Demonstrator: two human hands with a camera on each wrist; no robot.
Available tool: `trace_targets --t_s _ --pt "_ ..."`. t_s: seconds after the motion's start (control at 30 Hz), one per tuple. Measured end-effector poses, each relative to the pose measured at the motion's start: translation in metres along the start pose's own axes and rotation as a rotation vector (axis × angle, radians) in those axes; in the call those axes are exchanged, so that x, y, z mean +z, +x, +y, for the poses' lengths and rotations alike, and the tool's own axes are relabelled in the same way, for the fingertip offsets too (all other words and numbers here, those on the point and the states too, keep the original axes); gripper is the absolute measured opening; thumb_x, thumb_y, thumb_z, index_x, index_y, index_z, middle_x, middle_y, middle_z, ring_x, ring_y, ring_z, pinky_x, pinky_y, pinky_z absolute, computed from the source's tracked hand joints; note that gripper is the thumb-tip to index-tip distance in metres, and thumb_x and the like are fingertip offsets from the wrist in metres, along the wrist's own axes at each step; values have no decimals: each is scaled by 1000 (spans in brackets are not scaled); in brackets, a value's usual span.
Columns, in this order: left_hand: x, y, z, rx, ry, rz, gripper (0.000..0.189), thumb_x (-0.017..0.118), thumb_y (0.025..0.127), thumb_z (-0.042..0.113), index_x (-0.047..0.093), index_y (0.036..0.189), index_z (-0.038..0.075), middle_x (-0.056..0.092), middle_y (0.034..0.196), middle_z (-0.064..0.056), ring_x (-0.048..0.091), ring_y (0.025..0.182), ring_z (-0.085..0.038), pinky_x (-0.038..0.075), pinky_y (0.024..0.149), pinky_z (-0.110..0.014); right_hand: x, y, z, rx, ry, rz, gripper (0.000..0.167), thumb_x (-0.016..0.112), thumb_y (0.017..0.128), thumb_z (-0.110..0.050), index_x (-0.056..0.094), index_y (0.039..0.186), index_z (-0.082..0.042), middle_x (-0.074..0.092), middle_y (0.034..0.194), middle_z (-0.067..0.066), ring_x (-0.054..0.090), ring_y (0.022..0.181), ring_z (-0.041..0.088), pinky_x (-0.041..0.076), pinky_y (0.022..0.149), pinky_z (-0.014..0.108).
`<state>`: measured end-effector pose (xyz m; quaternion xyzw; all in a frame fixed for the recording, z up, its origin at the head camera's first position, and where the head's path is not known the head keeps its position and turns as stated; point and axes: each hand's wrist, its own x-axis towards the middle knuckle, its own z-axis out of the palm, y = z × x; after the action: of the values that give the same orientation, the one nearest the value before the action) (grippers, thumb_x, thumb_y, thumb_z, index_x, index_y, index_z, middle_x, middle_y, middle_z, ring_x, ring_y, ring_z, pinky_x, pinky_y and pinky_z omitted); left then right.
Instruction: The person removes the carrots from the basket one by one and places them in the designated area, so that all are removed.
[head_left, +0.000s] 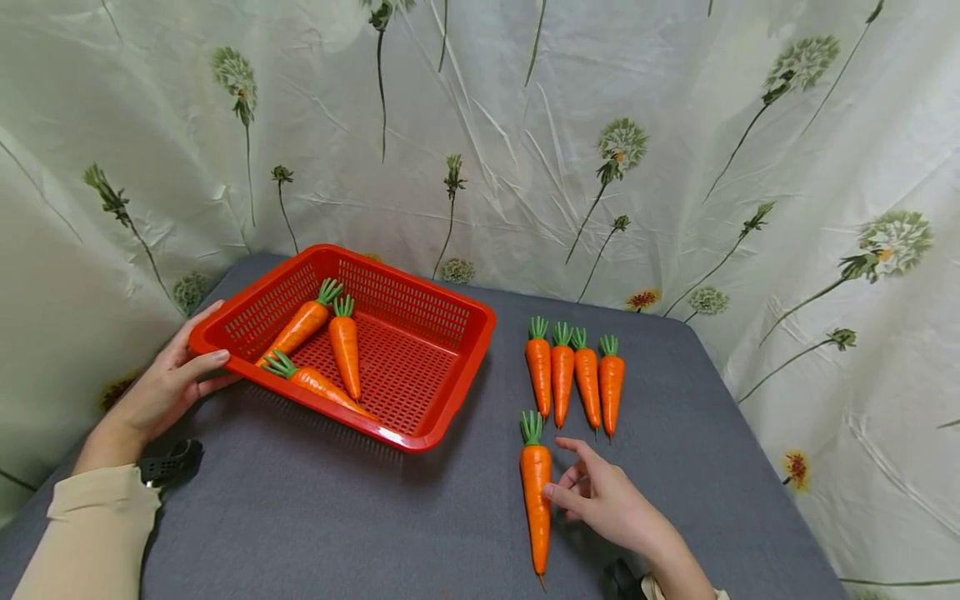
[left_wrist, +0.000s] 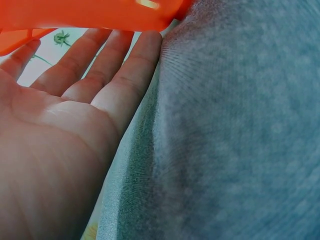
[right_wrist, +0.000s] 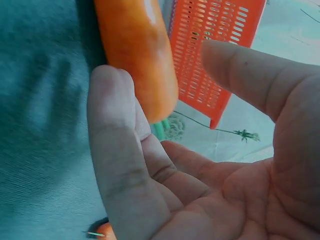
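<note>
A single orange carrot (head_left: 536,492) with a green top lies on the grey table, tip towards the person. My right hand (head_left: 603,500) is just right of it, thumb tip overlapping its edge and index finger extended near its top. In the right wrist view, thumb and fingers stand apart around the carrot (right_wrist: 140,60) without closing on it. My left hand (head_left: 168,379) touches the left end of a red slotted basket (head_left: 468,392). Its fingers (left_wrist: 132,75) lie nearly straight against the basket in the left wrist view. Three carrots (head_left: 345,346) are inside the basket.
Several carrots (head_left: 562,375) lie side by side in a row behind the single carrot, green tops pointing away. A pale curtain (head_left: 525,167) printed with flowers hangs along the back and sides of the table (head_left: 315,517).
</note>
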<state>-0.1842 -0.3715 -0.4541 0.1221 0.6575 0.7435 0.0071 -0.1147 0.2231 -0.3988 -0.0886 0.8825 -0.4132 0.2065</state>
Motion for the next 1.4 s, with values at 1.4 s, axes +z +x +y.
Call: trace_targets --t_s 1.4 --pt "-1 0 -1 16 -15 -17 76 43 112 2 7 175 27 37 160 7 60 128 6 62 91 -21 -26 107 -166 -247 -239 -50 68 73 103 -37 42 162 -20 67 112 6 71 82 17 58 77 33"
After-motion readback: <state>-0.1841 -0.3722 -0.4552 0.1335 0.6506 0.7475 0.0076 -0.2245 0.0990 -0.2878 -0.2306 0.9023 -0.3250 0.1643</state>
